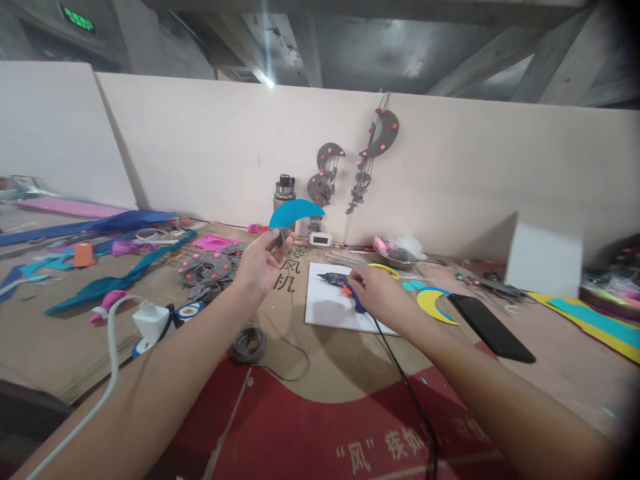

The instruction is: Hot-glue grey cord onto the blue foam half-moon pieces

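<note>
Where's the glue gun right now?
In the head view the glue gun lies just right of centre on the white sheet, under the right hand, with the yellow crescent to its right.

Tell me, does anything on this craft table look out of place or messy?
Mostly scattered scraps: blue strips sprawl across the cardboard-covered table. A black phone lies askew beside the yellow crescent. The left hand holds a blue crescent; the right hand grips the glue gun on the white sheet.

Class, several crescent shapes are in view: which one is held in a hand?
The plain blue crescent, pinched in the left hand; the others hang or lie flat.
</note>
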### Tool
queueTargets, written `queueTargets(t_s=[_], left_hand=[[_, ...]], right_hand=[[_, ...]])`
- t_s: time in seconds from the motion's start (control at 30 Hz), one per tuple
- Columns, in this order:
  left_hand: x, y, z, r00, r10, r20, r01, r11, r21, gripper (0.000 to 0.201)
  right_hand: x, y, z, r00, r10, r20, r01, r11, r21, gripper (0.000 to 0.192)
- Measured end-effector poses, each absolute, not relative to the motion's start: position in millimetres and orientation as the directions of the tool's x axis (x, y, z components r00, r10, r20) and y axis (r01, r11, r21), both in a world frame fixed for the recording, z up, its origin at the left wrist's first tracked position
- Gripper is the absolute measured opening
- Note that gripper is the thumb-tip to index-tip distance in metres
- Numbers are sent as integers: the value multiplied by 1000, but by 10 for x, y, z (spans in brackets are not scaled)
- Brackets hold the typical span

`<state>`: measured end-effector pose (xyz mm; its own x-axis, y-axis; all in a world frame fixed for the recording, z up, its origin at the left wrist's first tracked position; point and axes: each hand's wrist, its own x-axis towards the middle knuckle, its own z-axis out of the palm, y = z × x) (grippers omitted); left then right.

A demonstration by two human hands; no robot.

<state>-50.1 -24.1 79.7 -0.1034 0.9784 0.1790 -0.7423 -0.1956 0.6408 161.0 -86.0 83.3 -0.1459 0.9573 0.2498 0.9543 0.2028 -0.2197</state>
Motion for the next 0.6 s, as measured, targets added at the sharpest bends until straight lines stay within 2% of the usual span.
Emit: queueTargets(t_s=[0.07,0.17,0.27,0.37,0.47,0.53,0.6], left_hand=[[-493,-237,774,-109,976,189,-730,-208,651,1],[-414,-280,680,-61,962,265,-654,-240,718,5],[-305,-352,577,-9,948,319,-529,-275,803,12],[-240,-392,517,-9,944,329,-429,-301,852,17],[-237,-369,484,-35,944,327,-370,-316,873,18],[-255,-325,453,-58,945,322,-340,-322,884,19],[-275,-273,408,-79,949,305,-311,-314,897,20]], right_hand=[[1694,-753,674,-29,958,286,976,89,-200,26],[1756,-626,397,10,972,236,984,33,-177,43],[1789,-522,210,52,980,192,969,-4,-246,39],[1860,-414,150,148,980,133,878,-68,-473,29],[1929,-325,121,276,954,121,753,-136,-644,26],[1926,-313,94,361,910,203,621,-73,-780,29],[1864,-361,80,442,847,296,412,101,-906,32]])
